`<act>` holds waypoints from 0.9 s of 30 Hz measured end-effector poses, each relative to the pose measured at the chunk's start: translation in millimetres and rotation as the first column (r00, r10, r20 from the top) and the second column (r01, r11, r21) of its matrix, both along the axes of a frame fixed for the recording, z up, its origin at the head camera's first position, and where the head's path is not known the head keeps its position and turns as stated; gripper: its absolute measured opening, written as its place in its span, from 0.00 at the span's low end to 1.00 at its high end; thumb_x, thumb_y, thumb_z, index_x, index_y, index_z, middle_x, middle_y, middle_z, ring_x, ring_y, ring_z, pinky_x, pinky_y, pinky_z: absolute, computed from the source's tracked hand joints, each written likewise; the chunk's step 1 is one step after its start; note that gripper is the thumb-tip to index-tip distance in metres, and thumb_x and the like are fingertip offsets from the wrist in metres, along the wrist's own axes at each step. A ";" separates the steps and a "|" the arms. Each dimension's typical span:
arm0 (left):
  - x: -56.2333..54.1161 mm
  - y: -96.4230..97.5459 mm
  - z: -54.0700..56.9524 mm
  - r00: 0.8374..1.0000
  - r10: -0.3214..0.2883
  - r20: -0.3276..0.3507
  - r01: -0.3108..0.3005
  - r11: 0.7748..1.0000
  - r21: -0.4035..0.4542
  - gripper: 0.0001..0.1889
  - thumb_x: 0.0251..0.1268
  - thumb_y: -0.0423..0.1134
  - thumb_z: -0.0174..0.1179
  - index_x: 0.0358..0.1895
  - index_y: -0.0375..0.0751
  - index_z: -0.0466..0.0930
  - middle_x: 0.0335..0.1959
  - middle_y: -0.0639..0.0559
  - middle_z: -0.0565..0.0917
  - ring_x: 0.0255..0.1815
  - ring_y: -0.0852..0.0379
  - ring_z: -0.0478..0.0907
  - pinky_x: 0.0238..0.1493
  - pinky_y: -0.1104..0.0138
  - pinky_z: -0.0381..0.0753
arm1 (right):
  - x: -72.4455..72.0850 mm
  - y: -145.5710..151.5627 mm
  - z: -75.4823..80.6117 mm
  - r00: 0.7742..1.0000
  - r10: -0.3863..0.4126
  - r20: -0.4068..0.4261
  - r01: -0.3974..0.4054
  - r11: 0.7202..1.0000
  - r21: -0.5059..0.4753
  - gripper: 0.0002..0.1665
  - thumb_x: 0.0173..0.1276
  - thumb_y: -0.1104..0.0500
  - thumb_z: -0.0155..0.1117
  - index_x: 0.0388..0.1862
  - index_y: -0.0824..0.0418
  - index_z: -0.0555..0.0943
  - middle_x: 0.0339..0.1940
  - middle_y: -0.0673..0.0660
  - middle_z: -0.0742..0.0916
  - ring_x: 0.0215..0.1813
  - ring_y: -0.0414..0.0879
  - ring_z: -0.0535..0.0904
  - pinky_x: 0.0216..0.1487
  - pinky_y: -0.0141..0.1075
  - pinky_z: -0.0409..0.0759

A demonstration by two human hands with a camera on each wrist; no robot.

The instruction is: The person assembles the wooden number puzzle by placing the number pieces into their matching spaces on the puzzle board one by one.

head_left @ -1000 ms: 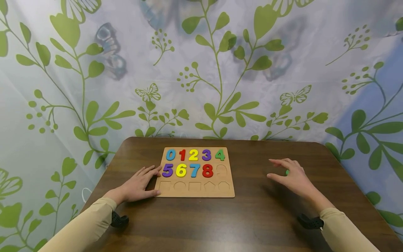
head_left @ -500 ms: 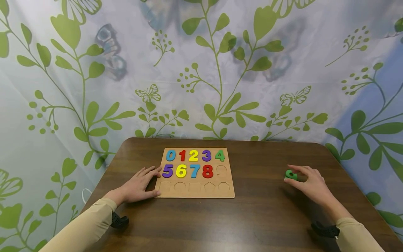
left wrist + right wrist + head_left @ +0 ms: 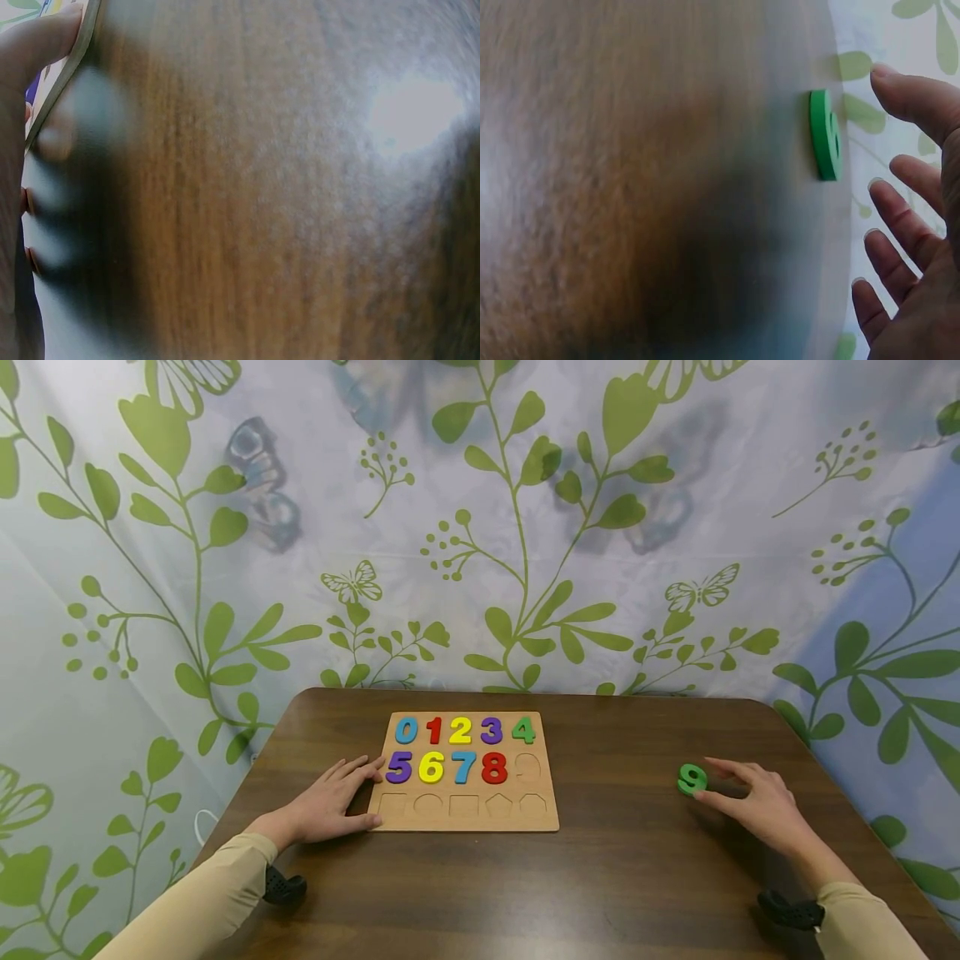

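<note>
A green number 9 piece [image 3: 692, 780] lies flat on the table to the right of the board. My right hand [image 3: 765, 806] hovers at its right side, thumb and fingers spread. In the right wrist view the same green piece [image 3: 825, 136] shows edge-on, with a gap between it and the fingers. My left hand [image 3: 330, 797] rests at the left edge of the wooden number board [image 3: 553, 820], thumb by the near corner and fingertips beside the purple 5 [image 3: 399, 767]. Only the left thumb [image 3: 45, 41] and a strip of board edge appear clearly in the left wrist view.
Numbers 0 to 8 sit in the board's top two rows, ending with a red 8 [image 3: 494, 767]. Right of it is a 9-shaped recess [image 3: 528, 769]. Shape recesses [image 3: 463, 805] line the front row. A leafy curtain [image 3: 480, 568] hangs behind the brown table [image 3: 600, 885].
My right hand has shifted right and slightly toward me, uncovering the green 9, which was mostly hidden behind it. My left hand and the board have stayed put.
</note>
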State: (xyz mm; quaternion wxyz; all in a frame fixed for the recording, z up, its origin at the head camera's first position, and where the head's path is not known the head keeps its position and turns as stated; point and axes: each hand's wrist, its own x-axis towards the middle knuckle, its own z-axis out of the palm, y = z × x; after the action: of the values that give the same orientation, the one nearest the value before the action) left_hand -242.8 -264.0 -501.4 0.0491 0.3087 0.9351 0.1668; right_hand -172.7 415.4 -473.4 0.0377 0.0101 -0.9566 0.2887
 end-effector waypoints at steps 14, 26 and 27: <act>-1.3 -0.3 -1.2 1.000 0.001 0.003 -0.001 1.000 -0.002 0.37 0.64 0.73 0.58 0.65 0.50 0.70 0.81 0.50 0.59 0.82 0.39 0.51 0.78 0.40 0.44 | -8.4 6.3 -12.6 0.993 0.002 0.116 -0.010 0.998 0.069 0.53 0.65 0.32 0.69 0.76 0.66 0.67 0.68 0.78 0.68 0.65 0.82 0.55 0.51 0.73 0.55; -1.6 -1.1 -3.1 1.000 0.001 -0.001 -0.001 1.000 0.009 0.36 0.64 0.73 0.58 0.64 0.51 0.70 0.81 0.50 0.59 0.81 0.39 0.51 0.78 0.40 0.44 | -14.3 2.4 -15.9 0.995 -0.021 0.093 0.011 0.994 0.108 0.54 0.65 0.29 0.67 0.74 0.66 0.69 0.67 0.78 0.68 0.64 0.82 0.55 0.49 0.72 0.57; -1.3 -1.1 -3.0 1.000 0.000 -0.001 0.000 1.000 0.012 0.36 0.64 0.72 0.58 0.64 0.50 0.70 0.81 0.50 0.59 0.81 0.39 0.51 0.78 0.40 0.44 | -14.5 2.0 -15.9 0.996 -0.023 0.091 0.013 0.994 0.111 0.54 0.65 0.29 0.67 0.74 0.66 0.69 0.67 0.78 0.69 0.65 0.82 0.55 0.49 0.72 0.57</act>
State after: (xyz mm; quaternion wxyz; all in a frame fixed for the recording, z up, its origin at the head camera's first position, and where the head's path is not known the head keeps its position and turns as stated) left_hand -244.0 -265.1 -504.4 0.0469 0.3089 0.9342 0.1721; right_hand -187.2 417.4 -489.3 -0.0046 -0.0097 -0.9719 0.2352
